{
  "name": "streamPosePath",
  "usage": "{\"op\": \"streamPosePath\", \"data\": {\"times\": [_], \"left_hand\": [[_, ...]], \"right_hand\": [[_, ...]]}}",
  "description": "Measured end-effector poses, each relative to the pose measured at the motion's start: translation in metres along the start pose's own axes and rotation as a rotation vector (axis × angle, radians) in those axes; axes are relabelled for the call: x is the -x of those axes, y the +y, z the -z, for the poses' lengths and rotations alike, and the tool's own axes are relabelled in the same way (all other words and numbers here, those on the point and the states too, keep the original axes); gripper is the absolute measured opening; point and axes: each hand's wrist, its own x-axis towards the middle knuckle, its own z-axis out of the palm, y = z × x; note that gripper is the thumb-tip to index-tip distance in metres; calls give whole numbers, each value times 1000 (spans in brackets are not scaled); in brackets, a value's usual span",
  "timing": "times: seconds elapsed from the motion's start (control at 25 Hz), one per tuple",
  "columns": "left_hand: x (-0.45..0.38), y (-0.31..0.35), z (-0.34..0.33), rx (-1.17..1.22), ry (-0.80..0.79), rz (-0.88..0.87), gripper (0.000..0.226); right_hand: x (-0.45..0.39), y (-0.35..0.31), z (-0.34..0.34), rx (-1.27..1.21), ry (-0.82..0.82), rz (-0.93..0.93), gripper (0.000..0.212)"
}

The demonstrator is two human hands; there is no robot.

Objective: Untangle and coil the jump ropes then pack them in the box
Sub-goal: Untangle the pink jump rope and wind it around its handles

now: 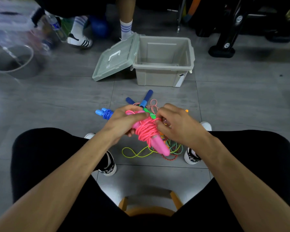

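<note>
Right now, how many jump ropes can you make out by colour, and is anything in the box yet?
Pink, held in both hands: 1
Blue, coiled on floor: 1
Red-white twisted, dark blue handles: 1
Yellow-green: 1
Teal: 1
Total visible: 5
Box: 0

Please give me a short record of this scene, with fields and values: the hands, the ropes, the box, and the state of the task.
left hand: grips the pink rope at its handles
right hand: pinches the pink cord wound round the handles
pink rope: held above the floor, cord wrapped into a bundle
blue rope: coiled, on the floor to the left
other ropes: tangled on the floor under the hands
box: open, nothing visible inside
lid: leans against the box's left side
task state: no rope packed yet
</note>
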Motion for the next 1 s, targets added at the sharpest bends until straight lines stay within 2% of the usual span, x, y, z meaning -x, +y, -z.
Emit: {"op": "streamPosePath", "data": {"times": [0.08,0.16,0.28,0.36,0.6,0.68,0.76,0.88,1.0], "left_hand": [[3,-3,1,-90,-114,-12,12],[4,-9,-2,-120,-139,5,19],[-5,-21,-9,-99,32,9,13],[-13,-29,-8,-108,164,-24,10],[-29,-39,-5,-111,288,-41,10],[-32,-43,-7,-42,274,-31,8],[-32,-43,-8,37,250,-14,17],[-30,-43,-11,121,174,30,24],[-24,-49,-18,161,68,125,26]], "right_hand": [[4,3,-2,73,-48,66,10],[7,6,-4,138,-88,84,14],[8,7,-9,213,-159,63,26],[10,4,-13,228,-220,82,24],[19,-1,-4,257,-144,149,15],[23,7,-2,214,-112,102,9],[26,22,-2,118,-61,-38,12],[32,41,-8,65,-103,-220,17],[35,47,-18,76,-222,-285,16]]}}
